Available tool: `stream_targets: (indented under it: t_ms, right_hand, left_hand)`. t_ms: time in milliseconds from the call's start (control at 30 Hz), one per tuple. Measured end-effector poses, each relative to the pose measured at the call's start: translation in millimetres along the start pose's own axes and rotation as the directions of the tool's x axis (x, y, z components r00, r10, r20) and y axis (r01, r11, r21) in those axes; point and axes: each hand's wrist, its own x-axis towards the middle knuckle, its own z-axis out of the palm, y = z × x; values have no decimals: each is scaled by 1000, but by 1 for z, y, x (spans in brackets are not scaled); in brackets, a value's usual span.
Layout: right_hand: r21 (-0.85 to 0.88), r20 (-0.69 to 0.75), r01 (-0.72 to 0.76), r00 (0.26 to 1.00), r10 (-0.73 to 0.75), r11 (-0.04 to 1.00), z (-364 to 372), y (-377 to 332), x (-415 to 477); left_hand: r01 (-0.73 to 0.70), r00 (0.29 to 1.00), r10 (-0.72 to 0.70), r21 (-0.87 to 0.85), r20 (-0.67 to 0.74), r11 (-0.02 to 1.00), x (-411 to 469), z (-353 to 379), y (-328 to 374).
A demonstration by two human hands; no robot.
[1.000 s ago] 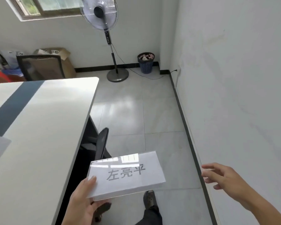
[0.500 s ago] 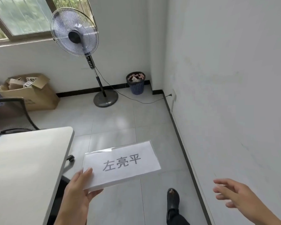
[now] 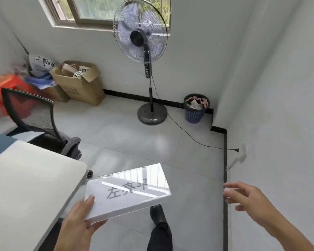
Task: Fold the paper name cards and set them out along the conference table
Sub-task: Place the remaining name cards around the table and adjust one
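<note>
While the left hand [image 3: 78, 225] pinches one end of a glossy name card [image 3: 127, 192], the card hangs over the floor just beyond the worktop [image 3: 25, 178] corner. Off to the right, the right hand [image 3: 250, 200] floats empty, its grip spread.

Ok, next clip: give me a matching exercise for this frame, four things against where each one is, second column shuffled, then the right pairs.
Things:
1. name card
2. standing fan
3. blue wastebasket
4. right hand

Places:
A. in the floor corner by the wall
B. empty, fingers spread, near the right wall
C. below the window
D. held in the left hand, off the table corner

Pairs: 1-D, 2-C, 3-A, 4-B
</note>
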Motion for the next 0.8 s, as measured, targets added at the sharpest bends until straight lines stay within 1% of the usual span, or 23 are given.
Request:
stream_targets:
  t_ms: [133,233,300,400,500,567,667,800]
  right_hand:
    - [-27,45,-39,998,40,999,7,-37,107]
    - [-66,80,-77,993,82,995,13,-68,181]
    - [-93,107,-74,991,84,993,15,-105,224]
    - [-114,88,-34,995,44,993,12,-156,293]
    - [-93,107,-4,994,14,996,17,-213,357]
    - [-89,126,18,992,-7,996,24,-243,407]
    - [-134,198,44,980,-17,990,43,-284,492]
    - [-217,324,119,945,-43,969,77,-349,605]
  left_hand:
    - [-30,995,26,-46,-93,998,77,42,32]
    - [-40,989,32,-53,-147,998,144,73,70]
    - [-78,986,67,-67,-154,995,186,97,108]
    - [-137,983,128,-64,-129,988,244,130,160]
    - [-192,978,185,-69,-96,979,296,157,204]
    - [-207,974,196,-91,-115,974,330,172,225]
    - [-238,953,205,-132,-222,962,382,187,248]
    - [-268,894,171,-189,-414,945,445,197,276]
